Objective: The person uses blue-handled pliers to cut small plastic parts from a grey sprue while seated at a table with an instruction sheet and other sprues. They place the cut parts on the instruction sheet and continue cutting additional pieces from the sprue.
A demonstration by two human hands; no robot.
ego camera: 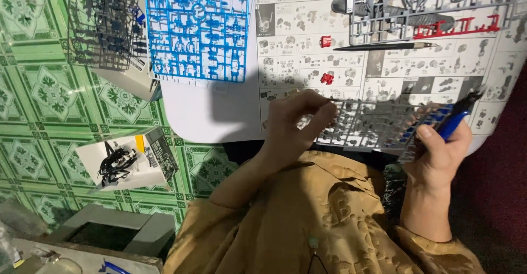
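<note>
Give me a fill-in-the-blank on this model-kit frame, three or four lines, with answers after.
1. The left hand grips a grey parts frame; the right hand holds nippers with ____ handles.
2. The parts frame lying at top centre is light ____.
3. Two small ____ parts sit on the instruction sheet.
4. The floor tiles are patterned ____.

Answers: blue; blue; red; green

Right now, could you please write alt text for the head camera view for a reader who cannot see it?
A person's left hand holds a grey plastic parts frame while the right hand grips blue-handled nippers at its edge, above a white table. An instruction sheet and a blue parts frame lie on it, over a green tiled floor.
</note>
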